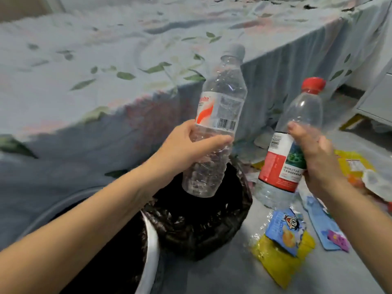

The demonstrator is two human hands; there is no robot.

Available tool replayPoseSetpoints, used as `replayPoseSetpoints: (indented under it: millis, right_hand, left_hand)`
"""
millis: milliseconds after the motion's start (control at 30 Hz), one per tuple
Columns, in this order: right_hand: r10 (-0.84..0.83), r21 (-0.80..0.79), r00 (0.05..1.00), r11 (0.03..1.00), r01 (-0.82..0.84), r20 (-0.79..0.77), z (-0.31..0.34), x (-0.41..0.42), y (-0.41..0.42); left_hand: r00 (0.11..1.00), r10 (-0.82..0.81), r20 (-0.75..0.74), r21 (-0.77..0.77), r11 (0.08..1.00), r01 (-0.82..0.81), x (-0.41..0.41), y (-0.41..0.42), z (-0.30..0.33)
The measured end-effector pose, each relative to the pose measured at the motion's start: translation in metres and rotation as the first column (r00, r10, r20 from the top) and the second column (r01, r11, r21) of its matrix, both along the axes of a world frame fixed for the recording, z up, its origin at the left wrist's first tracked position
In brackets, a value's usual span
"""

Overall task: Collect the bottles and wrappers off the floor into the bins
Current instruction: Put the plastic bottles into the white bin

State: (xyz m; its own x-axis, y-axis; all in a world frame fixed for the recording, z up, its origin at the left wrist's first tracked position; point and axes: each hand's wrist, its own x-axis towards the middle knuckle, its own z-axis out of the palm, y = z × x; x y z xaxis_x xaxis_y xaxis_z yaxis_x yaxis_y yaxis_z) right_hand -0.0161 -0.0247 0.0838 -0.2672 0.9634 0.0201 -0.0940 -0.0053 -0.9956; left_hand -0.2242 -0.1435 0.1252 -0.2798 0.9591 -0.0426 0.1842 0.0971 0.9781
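Fingers [220, 139] of left hand [182, 145] wrapped round the ribbed lower body of a clear plastic bottle [218, 115], grey cap at 12 o'clock, white label with orange-red flame mark, barcode and red brand lettering only partly legible. Held upright over the black-bagged bin [199, 228], crinkled glossy liner. Fingers of right hand [318, 158] clamped on second clear bottle [297, 132], red cap, red-and-white label with green patch, barcode, small print too blurred to read. White-rimmed bin [151, 242] at 7 o'clock. On grey floor [222, 276] at 4 o'clock, crumpled blue wrapper [285, 228] with cartoon figure, lying on yellow wrapper [275, 264]; flat blue-and-purple packet [326, 230] just beside. Leaf-printed bedsheet [106, 60] at 11 o'clock.
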Motion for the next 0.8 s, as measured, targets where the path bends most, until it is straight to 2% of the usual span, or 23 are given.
replayPoseSetpoints:
  millis: [200, 367, 633, 800]
  right_hand:
    - [0.323, 0.067, 0.946, 0.945, -0.321, -0.016, 0.02, -0.088, -0.048]
    - [0.446, 0.164, 0.893, 0.879, -0.449, 0.057, 0.022, -0.146, -0.082]
    - [0.527, 0.146, 0.846, 0.834, -0.532, 0.075, 0.014, -0.18, -0.115]
    - [0.585, 0.094, 0.806, 0.801, -0.591, 0.089, 0.012, -0.192, -0.127]
  left_hand:
    - [0.973, 0.228, -0.032, -0.019, 0.973, -0.229, -0.061, -0.104, 0.009]
    - [0.913, 0.407, 0.005, -0.055, 0.912, -0.406, -0.095, -0.168, -0.013]
    - [0.915, 0.402, -0.036, -0.422, 0.824, -0.378, -0.126, -0.224, -0.073]
    - [0.907, 0.409, -0.102, -0.556, 0.732, -0.393, -0.139, -0.226, -0.108]
